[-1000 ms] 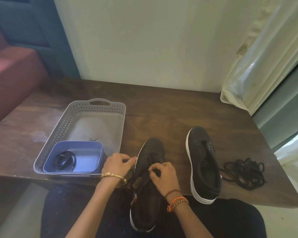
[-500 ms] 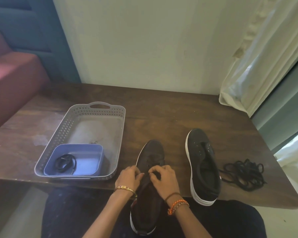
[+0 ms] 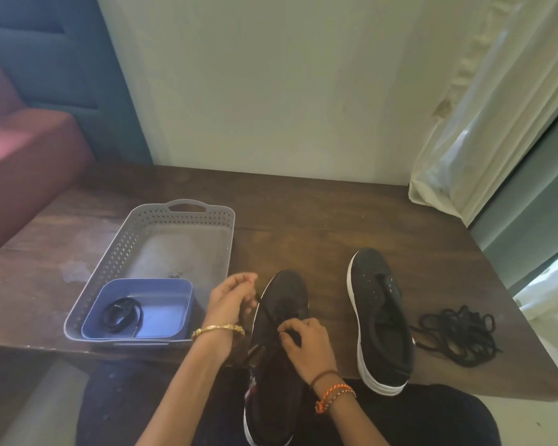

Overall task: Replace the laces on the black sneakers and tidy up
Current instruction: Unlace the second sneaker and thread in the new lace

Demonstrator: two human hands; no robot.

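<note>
Your left hand (image 3: 231, 299) is raised just off the left side of the near sneaker (image 3: 279, 349), fingers curled and pinching a black lace (image 3: 264, 312) that runs taut from your fingertips down to the shoe's eyelet area. Your right hand (image 3: 303, 341) rests on top of that same sneaker, fingers curled over the lacing zone — it grips the lace or the upper there, though exactly which you cannot tell from this angle. The sneaker lies toe-away from you, its toe on the bench (image 3: 303, 220) and its heel hanging over the near edge above your lap.

The second sneaker (image 3: 379, 320) sits upright on the bench to the right, apart from the first, toe pointing away, white sole showing and its eyelets bare. Just right of it lies a loose tangle of black laces (image 3: 458, 336), near the shoe's side.

On the left of the bench stands a grey perforated basket (image 3: 120, 252) with a handle cut-out on its far wall. Inside its near end sits a blue tub (image 3: 171, 313), and a coiled black lace (image 3: 121, 315) lies in the tub's left half. A gold bangle (image 3: 218, 329) circles your left wrist — orange and dark bands (image 3: 334, 392) circle your right.
</note>
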